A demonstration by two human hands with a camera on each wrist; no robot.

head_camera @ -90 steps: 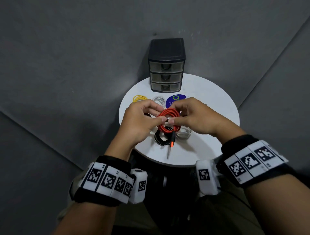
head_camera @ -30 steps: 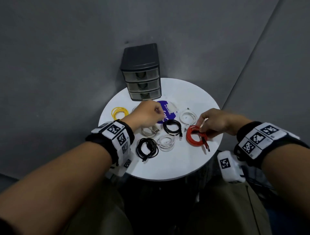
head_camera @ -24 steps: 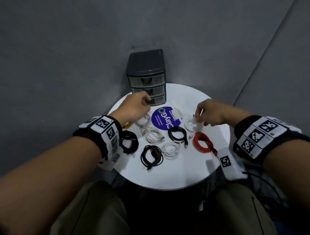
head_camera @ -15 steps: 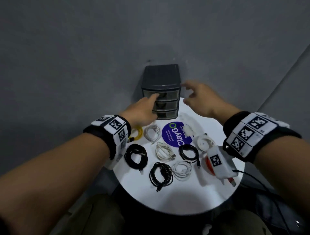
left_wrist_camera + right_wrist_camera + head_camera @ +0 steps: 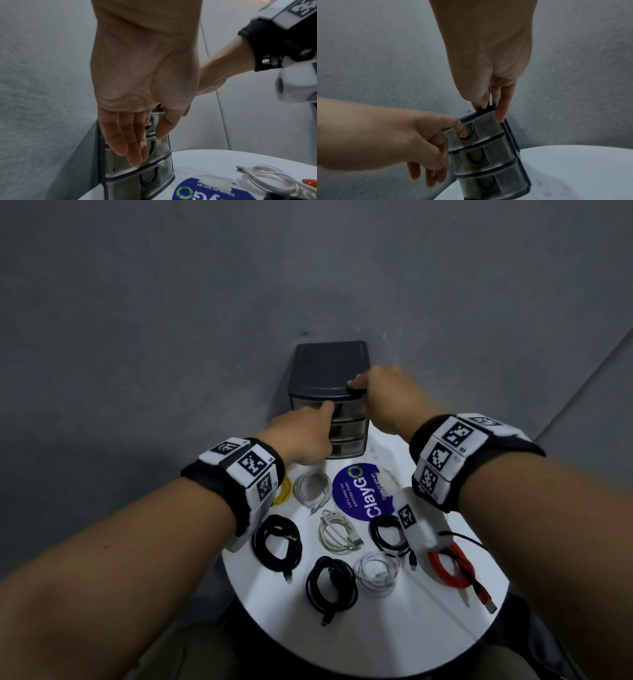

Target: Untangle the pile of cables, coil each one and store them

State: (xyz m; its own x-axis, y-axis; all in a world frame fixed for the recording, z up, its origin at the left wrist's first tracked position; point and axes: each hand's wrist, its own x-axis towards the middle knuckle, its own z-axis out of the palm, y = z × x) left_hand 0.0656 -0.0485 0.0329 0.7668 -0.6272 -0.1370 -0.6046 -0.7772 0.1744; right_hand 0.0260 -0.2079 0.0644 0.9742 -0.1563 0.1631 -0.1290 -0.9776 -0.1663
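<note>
Both hands have left the cables and moved to the drawer unit (image 5: 330, 402) at the table's (image 5: 359, 642) far edge; 3 s ago they held the red coil over the table centre.

Left hand (image 5: 301, 436): index finger hooked into the top drawer (image 5: 471, 131) pull, other fingers hanging loose below (right wrist view). Right hand (image 5: 387, 395): fingers and thumb clamped on the unit's top front-right corner, apparently to brace it.

Status:
- Untangle/coil: appears done. Coils lie separate on the table: red coil (image 5: 452, 568) near right, three black, several white, yellow coil (image 5: 282, 491) partly behind the left wristband.
- Store: not started. All three drawers read as closed; no coil visibly inside.
- Current step (judgement): open top drawer, then load coils one by one.

Limits of view:
- Drawer fronts are translucent and dim; contents cannot be told.
- Right wrist camera housing covers part of one black coil and part of the red one; exact coil count uncertain.
- Sticker (image 5: 363, 496) text partly covered.
- Whether the drawer has begun to slide out cannot be told.
</note>
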